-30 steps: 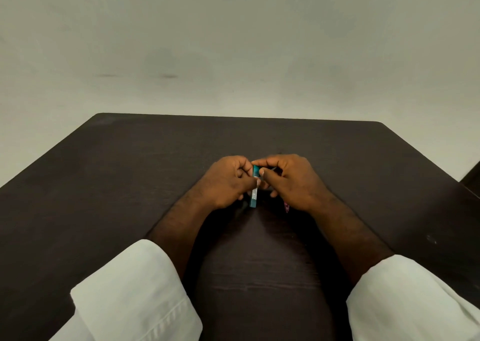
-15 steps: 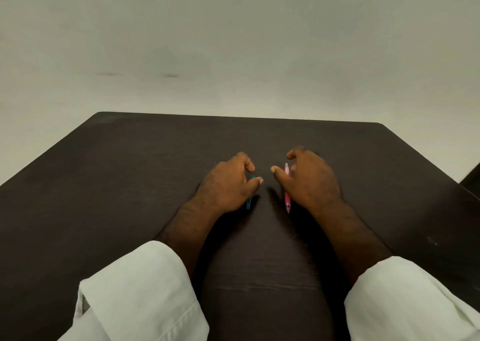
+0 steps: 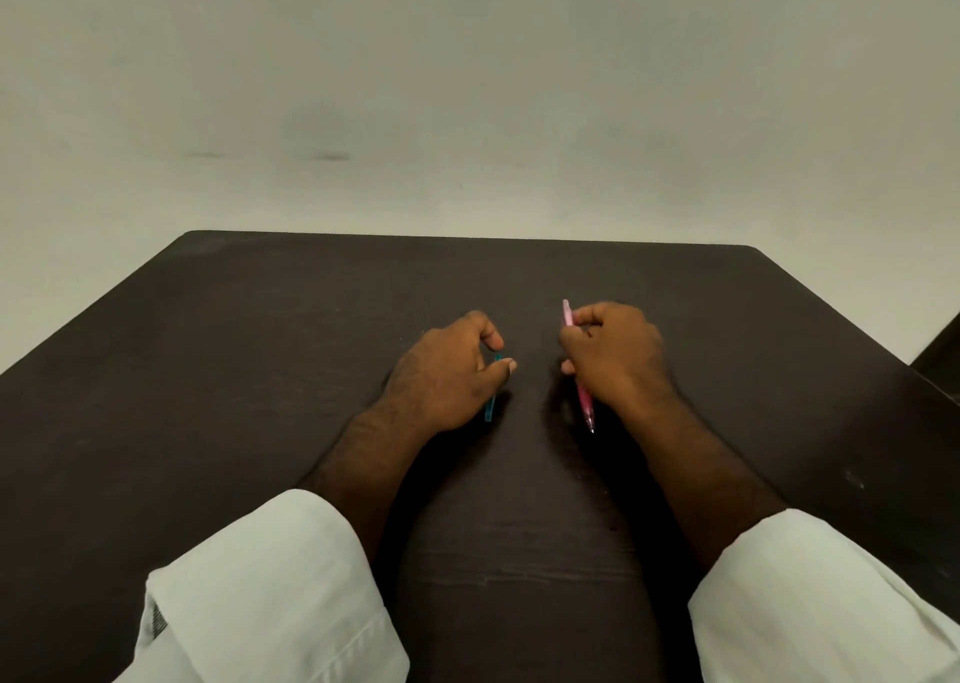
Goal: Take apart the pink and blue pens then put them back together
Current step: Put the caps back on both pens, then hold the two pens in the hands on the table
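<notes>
Your right hand (image 3: 613, 355) grips the pink pen (image 3: 586, 401), tip toward you, while your left hand (image 3: 447, 370) seemingly pinches the blue pen (image 3: 490, 408), lying parallel, well apart.

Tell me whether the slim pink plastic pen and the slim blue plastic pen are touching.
Apart. The head view shows bare dark table between the pink pen, gripped in the right hand, and the blue pen, under the left hand.
</notes>
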